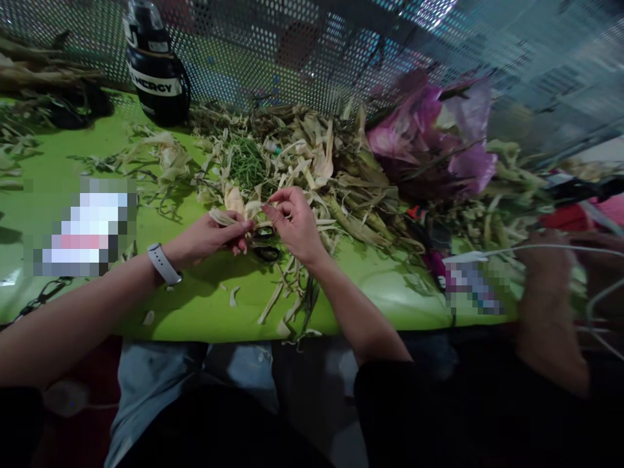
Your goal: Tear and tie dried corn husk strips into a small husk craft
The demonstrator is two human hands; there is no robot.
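Note:
My left hand, with a white watch on its wrist, is closed around a pale strip of husk. Just right of it, my right hand pinches thumb and forefinger at a pale husk piece. Black-handled scissors lie under and between the hands on the green table. Beyond the hands is a heap of dry husks with a bunch of thin green strands on it. Loose strips hang toward the table's front edge.
A black bottle stands at the back left, before a perforated metal screen. A blurred-out phone lies at left. A pink plastic bag rests back right. Another person's hand and a white cable are at far right.

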